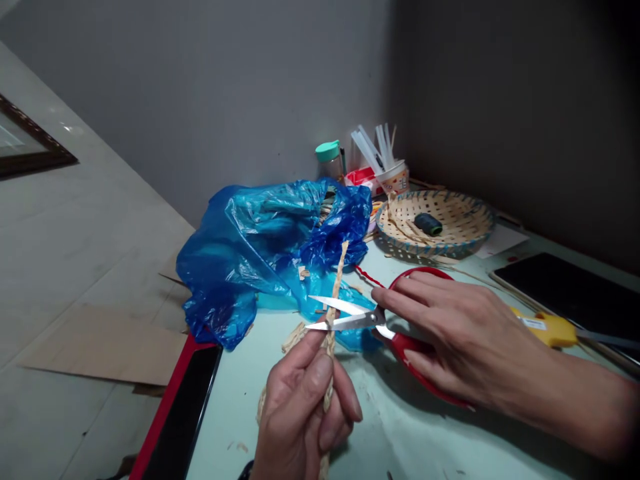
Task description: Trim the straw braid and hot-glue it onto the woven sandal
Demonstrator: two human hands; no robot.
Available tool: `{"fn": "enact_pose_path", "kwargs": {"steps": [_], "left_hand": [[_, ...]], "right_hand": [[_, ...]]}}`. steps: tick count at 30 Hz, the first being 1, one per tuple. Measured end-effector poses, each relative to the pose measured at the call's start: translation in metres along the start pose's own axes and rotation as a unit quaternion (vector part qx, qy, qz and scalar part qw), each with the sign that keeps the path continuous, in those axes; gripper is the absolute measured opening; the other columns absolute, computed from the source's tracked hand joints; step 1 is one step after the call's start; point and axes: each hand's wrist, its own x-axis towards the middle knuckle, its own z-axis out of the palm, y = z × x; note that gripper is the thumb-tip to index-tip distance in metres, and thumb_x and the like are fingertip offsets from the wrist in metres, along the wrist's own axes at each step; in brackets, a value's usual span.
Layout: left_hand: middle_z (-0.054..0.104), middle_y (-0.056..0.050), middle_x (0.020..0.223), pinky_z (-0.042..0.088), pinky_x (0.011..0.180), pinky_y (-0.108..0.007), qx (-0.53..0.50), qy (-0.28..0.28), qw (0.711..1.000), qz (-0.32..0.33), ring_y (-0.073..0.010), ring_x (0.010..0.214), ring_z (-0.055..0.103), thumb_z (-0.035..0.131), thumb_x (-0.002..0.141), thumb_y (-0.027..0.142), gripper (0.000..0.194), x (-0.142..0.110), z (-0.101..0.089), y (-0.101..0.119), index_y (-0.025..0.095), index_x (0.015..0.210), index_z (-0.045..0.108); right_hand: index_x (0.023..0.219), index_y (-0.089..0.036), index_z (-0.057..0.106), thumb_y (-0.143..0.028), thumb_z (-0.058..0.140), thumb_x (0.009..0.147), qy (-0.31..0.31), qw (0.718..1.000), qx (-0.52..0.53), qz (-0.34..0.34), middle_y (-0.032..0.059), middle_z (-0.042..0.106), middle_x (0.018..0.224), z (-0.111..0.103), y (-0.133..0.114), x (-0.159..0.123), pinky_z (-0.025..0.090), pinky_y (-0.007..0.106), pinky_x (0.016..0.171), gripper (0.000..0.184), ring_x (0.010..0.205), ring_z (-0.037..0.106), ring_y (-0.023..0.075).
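At the far left, a dark picture frame [47, 148] enters the view, and below it a sheet of cardboard [105, 340] lies on the pale floor [55, 260]. A black panel with a red edge [197, 407] runs along the left side of the bench [227, 400]. Next, a crumpled blue plastic bag [260, 240] spreads over the rear of the bench.

Your left hand [305, 407] is in front of the bag, above the bench. Its fingers [315, 380] are closed on a straw braid [338, 283], pinching it between thumb and fingertips. The braid's long axis stands nearly upright in your view, leaning slightly right at the top; its free end points up and away from you, and the lower part passes down behind your fingers.

The scissors [350, 323] lie across the braid, long axis close to level, tips pointing left. The blades are parted, with the braid crossing between them; contact with the edges cannot be determined.

Behind are a jar with a green lid [328, 155] and a cup of pale sticks [393, 179]. A woven basket [463, 233] holds a dark thread spool [428, 224].

Your right hand [460, 327] grips the scissors by their red handles. Beyond its wrist lie a yellow-handled tool [555, 330] and a black tablet [575, 290].
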Motion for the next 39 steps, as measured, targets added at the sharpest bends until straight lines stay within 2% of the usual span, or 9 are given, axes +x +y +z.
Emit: {"fn": "enact_pose_path", "kwargs": {"steps": [11,16,20,23,26,27,31,35,39], "left_hand": [[0.069,-0.002,0.055,0.026,0.043,-0.013,0.0,0.024,1.0,0.014,0.001,0.037,0.028,0.087,0.08,0.033,0.035,0.002,-0.002,-0.002,0.021,0.113,0.081],[0.07,-0.003,0.057,0.026,0.043,-0.013,-0.006,0.014,1.0,0.015,0.0012,0.037,0.03,0.086,0.082,0.03,0.035,0.003,-0.001,-0.002,0.025,0.116,0.081],[0.071,-0.005,0.058,0.025,0.043,-0.014,0.009,-0.016,1.0,0.001,0.0003,0.037,0.029,0.083,0.084,0.031,0.038,0.002,0.0,-0.002,0.026,0.122,0.079],[0.071,-0.005,0.057,0.027,0.043,-0.015,0.027,-0.021,0.999,-0.014,-0.0009,0.037,0.033,0.083,0.084,0.033,0.039,0.002,-0.001,-0.005,0.025,0.122,0.079],[0.071,-0.004,0.058,0.028,0.043,-0.016,0.062,-0.02,0.997,-0.029,-0.0018,0.037,0.038,0.083,0.083,0.036,0.038,0.002,-0.001,-0.011,0.023,0.119,0.081],[0.072,-0.004,0.058,0.028,0.043,-0.016,0.086,-0.017,0.996,-0.03,-0.0019,0.036,0.04,0.084,0.082,0.038,0.038,0.002,-0.001,-0.014,0.022,0.117,0.081],[0.074,-0.005,0.062,0.031,0.046,-0.017,0.201,0.008,0.979,-0.018,-0.0019,0.038,0.045,0.087,0.078,0.042,0.037,0.003,0.0,-0.022,0.017,0.106,0.082],[0.074,-0.005,0.065,0.037,0.048,-0.019,0.219,0.02,0.975,-0.037,-0.0056,0.045,0.049,0.088,0.074,0.044,0.037,0.004,0.003,-0.022,0.015,0.096,0.079],[0.072,-0.005,0.06,0.04,0.053,-0.021,0.212,0.031,0.975,-0.064,-0.0094,0.052,0.052,0.088,0.073,0.045,0.033,0.005,0.006,-0.016,0.016,0.084,0.077]], "right_hand": [[0.092,-0.017,0.069,-0.012,0.039,0.102,0.018,0.998,-0.05,-0.02,0.0025,0.061,0.07,0.001,-0.003,-0.004,0.03,0.035,0.056,0.032,0.062,0.057,0.0184],[0.093,-0.018,0.069,-0.016,0.045,0.097,0.011,0.997,0.047,0.068,0.0025,0.065,0.071,0.004,0.002,-0.006,0.031,0.032,0.055,0.025,0.06,0.057,0.0171],[0.092,-0.02,0.066,-0.03,0.053,0.099,0.026,0.971,0.154,0.183,-0.0012,0.065,0.066,0.0,0.011,0.002,0.04,0.026,0.049,0.018,0.052,0.055,0.0137],[0.097,-0.021,0.065,-0.046,0.059,0.099,0.01,0.915,0.296,0.274,-0.0002,0.069,0.068,-0.005,0.01,0.012,0.047,0.026,0.049,0.026,0.053,0.061,0.0152],[0.094,-0.021,0.063,-0.055,0.076,0.085,-0.022,0.801,0.476,0.363,0.002,0.072,0.075,-0.007,0.003,0.018,0.048,0.027,0.048,0.038,0.055,0.064,0.0161],[0.092,-0.021,0.062,-0.054,0.081,0.08,-0.032,0.764,0.519,0.383,0.0014,0.071,0.076,-0.008,0.001,0.018,0.046,0.025,0.047,0.04,0.054,0.062,0.0146],[0.086,-0.021,0.059,-0.036,0.091,0.074,-0.061,0.673,0.616,0.405,-0.0061,0.065,0.068,-0.008,-0.002,0.015,0.038,0.019,0.045,0.037,0.052,0.053,0.0076],[0.088,-0.022,0.057,-0.025,0.09,0.075,-0.065,0.638,0.661,0.39,-0.0095,0.061,0.066,-0.007,-0.001,0.011,0.035,0.018,0.047,0.035,0.054,0.048,0.0066],[0.087,-0.023,0.056,-0.027,0.088,0.077,-0.089,0.666,0.636,0.379,-0.0083,0.059,0.068,-0.006,-0.002,0.01,0.035,0.019,0.049,0.034,0.056,0.047,0.0079]]}}
